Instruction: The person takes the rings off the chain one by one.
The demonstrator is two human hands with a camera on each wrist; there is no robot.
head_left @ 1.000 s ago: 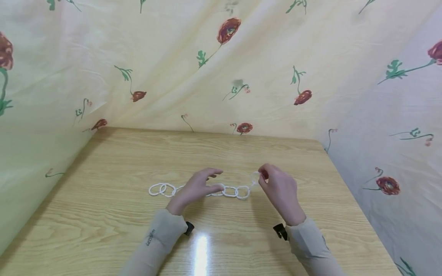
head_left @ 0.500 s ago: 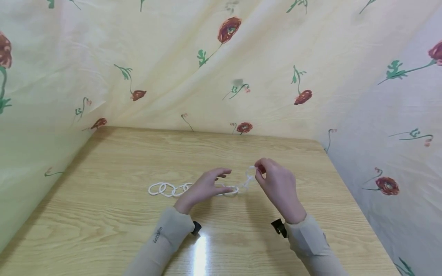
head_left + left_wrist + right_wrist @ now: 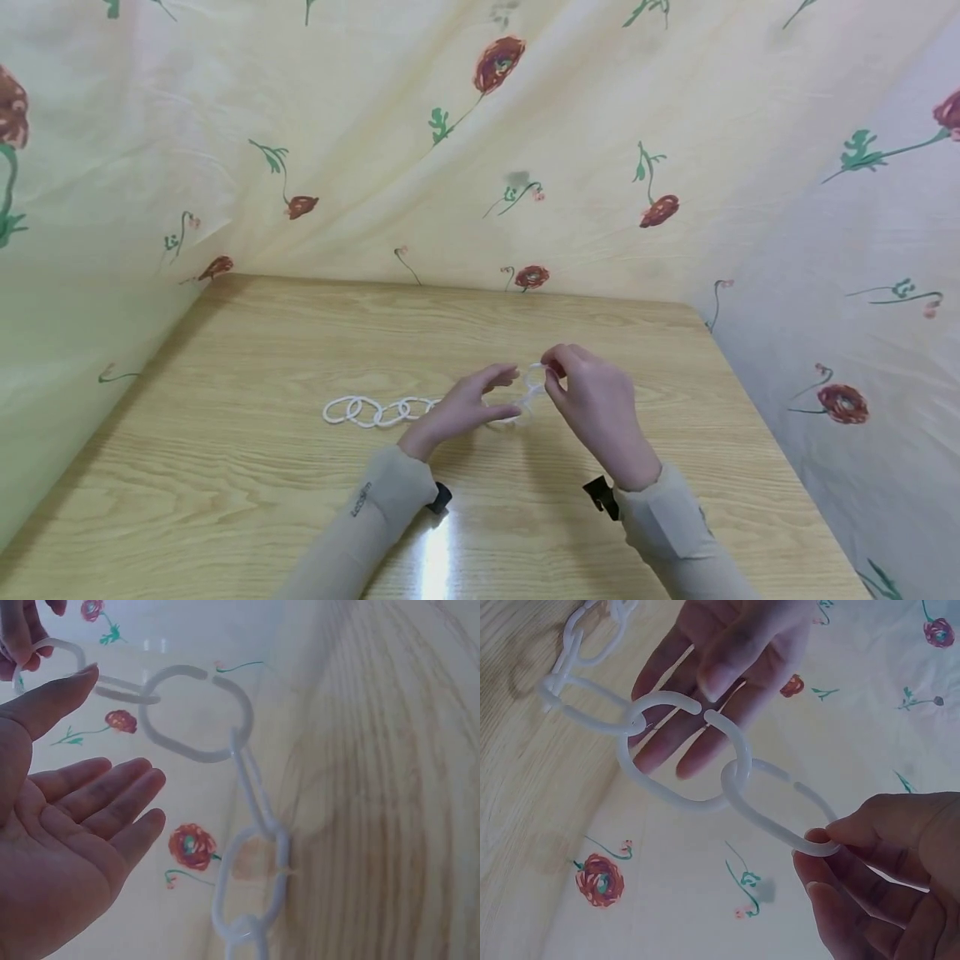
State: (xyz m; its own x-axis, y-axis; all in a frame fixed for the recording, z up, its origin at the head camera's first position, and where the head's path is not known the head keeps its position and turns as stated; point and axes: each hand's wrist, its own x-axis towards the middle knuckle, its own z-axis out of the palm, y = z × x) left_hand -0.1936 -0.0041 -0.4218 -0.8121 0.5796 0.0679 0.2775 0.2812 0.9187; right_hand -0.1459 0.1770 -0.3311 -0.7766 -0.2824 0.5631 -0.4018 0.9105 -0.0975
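A white plastic chain (image 3: 679,801) of oval links, some with a small gap in the rim, lies across the table from the left. Its right end is lifted. My right hand (image 3: 596,404) pinches the end link (image 3: 769,825) between thumb and fingers, holding it above the tabletop. Close to the raised links is my left hand (image 3: 468,402), its fingers loosely extended and its thumb apart from them. From the right wrist view, the left palm is behind a raised link; I see no grip on it. In the head view the left hand hides the chain's middle.
The wooden table (image 3: 300,333) carries the chain near its middle. Cream fabric with red flowers (image 3: 498,65) hangs behind it and along both sides. A light reflection shines on the table's front part.
My right hand has moved left and slightly up with the end link, raising more links from the table. My left hand has moved right, and the two hands are now closer together.
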